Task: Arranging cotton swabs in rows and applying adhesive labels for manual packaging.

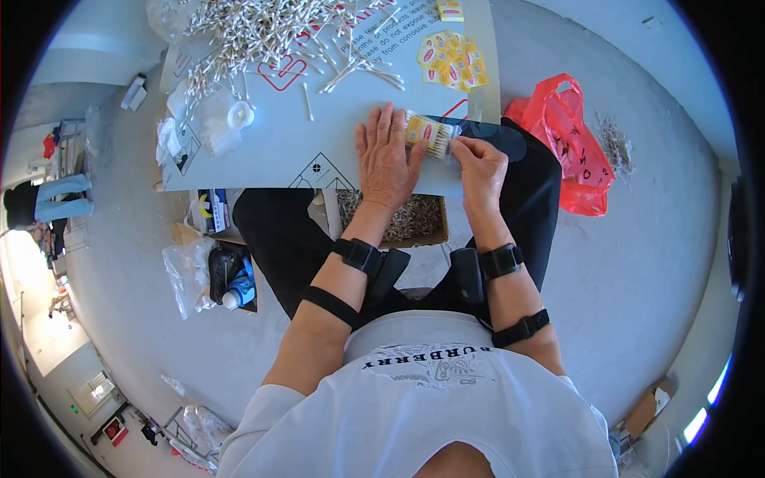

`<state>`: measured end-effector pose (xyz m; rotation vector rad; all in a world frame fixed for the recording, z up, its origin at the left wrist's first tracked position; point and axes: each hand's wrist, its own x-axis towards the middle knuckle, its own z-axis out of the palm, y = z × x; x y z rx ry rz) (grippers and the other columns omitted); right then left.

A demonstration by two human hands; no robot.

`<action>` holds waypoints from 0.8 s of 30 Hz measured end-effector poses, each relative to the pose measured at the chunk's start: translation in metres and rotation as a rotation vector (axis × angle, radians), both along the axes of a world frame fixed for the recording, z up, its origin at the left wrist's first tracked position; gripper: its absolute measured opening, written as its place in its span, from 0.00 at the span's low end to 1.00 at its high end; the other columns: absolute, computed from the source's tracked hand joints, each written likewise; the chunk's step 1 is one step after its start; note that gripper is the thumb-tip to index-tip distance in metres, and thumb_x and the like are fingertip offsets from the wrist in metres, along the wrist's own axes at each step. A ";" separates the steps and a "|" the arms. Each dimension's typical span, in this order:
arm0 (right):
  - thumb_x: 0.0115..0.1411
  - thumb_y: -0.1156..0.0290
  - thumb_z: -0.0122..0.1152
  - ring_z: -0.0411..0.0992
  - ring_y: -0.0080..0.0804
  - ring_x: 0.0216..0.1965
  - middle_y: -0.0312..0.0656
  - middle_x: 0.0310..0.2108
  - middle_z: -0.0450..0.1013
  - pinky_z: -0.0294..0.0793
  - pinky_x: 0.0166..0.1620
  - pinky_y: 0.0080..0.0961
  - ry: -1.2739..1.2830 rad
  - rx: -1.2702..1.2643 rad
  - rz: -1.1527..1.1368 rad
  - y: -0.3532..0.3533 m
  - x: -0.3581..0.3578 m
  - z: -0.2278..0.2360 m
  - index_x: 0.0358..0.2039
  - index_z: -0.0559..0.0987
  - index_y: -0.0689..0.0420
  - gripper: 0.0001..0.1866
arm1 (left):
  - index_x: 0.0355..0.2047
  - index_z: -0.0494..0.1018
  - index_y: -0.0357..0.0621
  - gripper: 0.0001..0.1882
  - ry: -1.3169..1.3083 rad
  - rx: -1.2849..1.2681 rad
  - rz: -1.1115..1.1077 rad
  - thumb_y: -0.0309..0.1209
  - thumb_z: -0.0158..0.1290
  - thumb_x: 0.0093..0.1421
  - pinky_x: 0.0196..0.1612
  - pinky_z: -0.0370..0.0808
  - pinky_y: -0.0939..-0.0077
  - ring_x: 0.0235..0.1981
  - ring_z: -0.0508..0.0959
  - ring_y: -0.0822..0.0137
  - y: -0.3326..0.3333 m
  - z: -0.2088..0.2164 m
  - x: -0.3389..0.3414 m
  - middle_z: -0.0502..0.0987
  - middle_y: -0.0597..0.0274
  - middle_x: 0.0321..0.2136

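A small clear plastic bag of cotton swabs (pixel 437 139) with a yellow and red label card lies near the front edge of the table. My left hand (pixel 386 163) rests flat on the tabletop, its fingers stretched out and the side of its hand against the bag's left end. At the bag's right end, the thumb and fingers of my right hand (pixel 483 171) pinch the plastic edge. Further back is a big heap of loose cotton swabs (pixel 255 40), with one single swab (pixel 307 102) lying apart. Several yellow label cards (pixel 453 62) are spread at the back right.
Clear plastic bags (pixel 219 123) lie at the table's left. Under the table edge, between my knees, stands a cardboard box (pixel 434 237) of swabs. A red plastic bag (pixel 586 175) sits on the floor to the right, beside a pile of swabs (pixel 615 150). A blue bottle (pixel 241 285) stands lower left.
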<state>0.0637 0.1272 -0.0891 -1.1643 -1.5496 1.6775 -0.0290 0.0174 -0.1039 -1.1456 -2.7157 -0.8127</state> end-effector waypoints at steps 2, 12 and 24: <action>0.48 0.76 0.69 0.70 0.18 0.24 0.40 0.21 0.77 0.70 0.29 0.18 -0.055 -0.003 -0.005 0.001 -0.001 -0.001 0.28 0.83 0.67 0.08 | 0.57 0.64 0.37 0.31 -0.002 0.001 -0.003 0.48 0.49 0.62 0.66 0.47 0.49 0.65 0.57 0.50 0.000 0.000 0.000 0.62 0.50 0.61; 0.49 0.80 0.62 0.70 0.20 0.22 0.40 0.19 0.76 0.68 0.27 0.20 -0.154 0.096 0.003 0.005 -0.006 -0.004 0.24 0.81 0.68 0.03 | 0.56 0.66 0.39 0.31 -0.018 0.016 -0.023 0.47 0.53 0.59 0.66 0.47 0.50 0.64 0.57 0.50 -0.002 0.000 0.002 0.61 0.51 0.61; 0.52 0.78 0.61 0.58 0.15 0.14 0.33 0.17 0.66 0.51 0.15 0.13 0.082 -0.685 0.003 0.000 0.003 0.045 0.21 0.76 0.61 0.04 | 0.57 0.66 0.40 0.32 0.065 0.151 -0.344 0.26 0.56 0.49 0.62 0.57 0.51 0.62 0.61 0.46 -0.027 0.036 0.010 0.63 0.45 0.60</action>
